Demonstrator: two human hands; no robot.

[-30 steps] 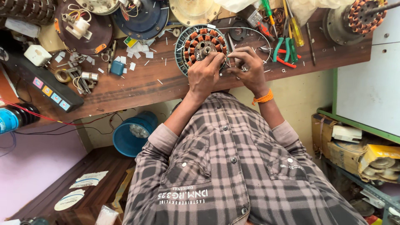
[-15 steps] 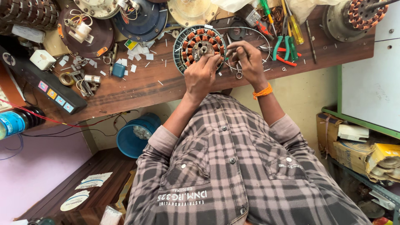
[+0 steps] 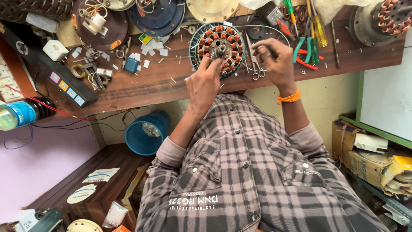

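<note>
The left hand (image 3: 202, 83) has its fingertips pinched together on the near edge of the stator (image 3: 219, 41), on or just beside one of the copper coils. I cannot tell if it grips a wire end. The right hand (image 3: 274, 60) is curled nearly shut at the stator's right rim and seems to hold something thin, but the fingers hide it.

The stator lies flat on the surface (image 3: 171, 83), near its front edge, between the two hands. Every pole in view carries a copper coil, so the winding looks largely done. A thin wire (image 3: 266, 28) loops loose from the ring towards the right hand. Judging from that, the ends have yet to be tied in or trimmed, and no cover is on.

Scissors (image 3: 254, 68) lie just under the right hand, touching the stator's rim. Pliers (image 3: 307, 51) with green and red handles lie beyond it, next to screwdrivers (image 3: 319, 32). Paper bits (image 3: 148, 58) are scattered to the left, and another wound motor (image 3: 382, 21) sits at the far right. A blue bucket (image 3: 146, 133) stands on the floor under the surface.
</note>
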